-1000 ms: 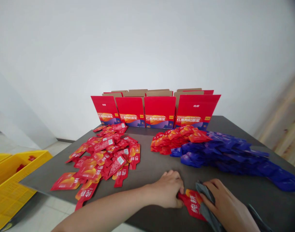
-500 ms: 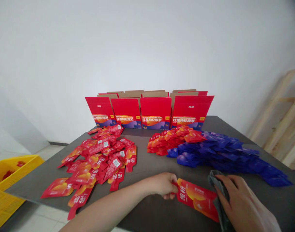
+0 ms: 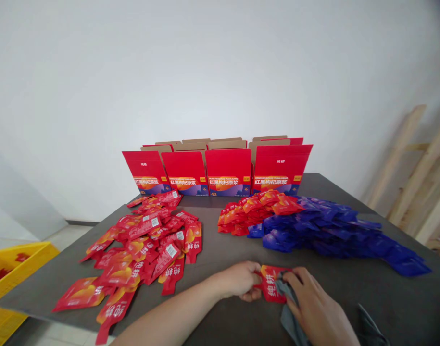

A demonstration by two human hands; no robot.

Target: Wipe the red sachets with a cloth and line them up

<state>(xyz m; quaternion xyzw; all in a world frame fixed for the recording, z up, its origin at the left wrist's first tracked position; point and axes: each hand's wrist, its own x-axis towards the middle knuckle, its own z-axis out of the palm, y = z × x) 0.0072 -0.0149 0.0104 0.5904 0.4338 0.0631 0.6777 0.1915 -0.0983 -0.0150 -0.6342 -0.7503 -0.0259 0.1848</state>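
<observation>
Far left, below table level: yellow crate (image 3: pixel 10 259), a few red items inside, too small to identify.

Table (image 3: pixel 220 240), dark grey. On its left half lies a loose red pile (image 3: pixel 144 245) of pouches, scattered flat and overlapping, some face up and some showing barcodes. One pouch hangs partly over the near edge.

Back of table, centre: a row of red boxes (image 3: pixel 220 170), upright, lids raised, brown card visible behind them.

In front of the boxes, right of centre: a small red stack (image 3: pixel 257 211), tidier than the loose pile. It touches the blue pile (image 3: pixel 331 230), which runs along the table toward the right edge.

Near edge, centre: my left hand (image 3: pixel 237 281), forearm coming in from the lower left. Its fingers (image 3: pixel 254 281) are closed narrow, pinching the left end of one red pouch (image 3: pixel 270 288). The pouch lies flat on the table between my two hands, well apart from both piles.

Just right of it: my right hand (image 3: pixel 317 312), palm down. Its fingers (image 3: pixel 295 283) are bent over a grey cloth (image 3: pixel 290 319), holding it pressed on the right part of the pouch. The rest of the cloth trails under my palm.

Far right, off the table: pale wooden frame (image 3: pixel 421 173), leaning, blurred.
</observation>
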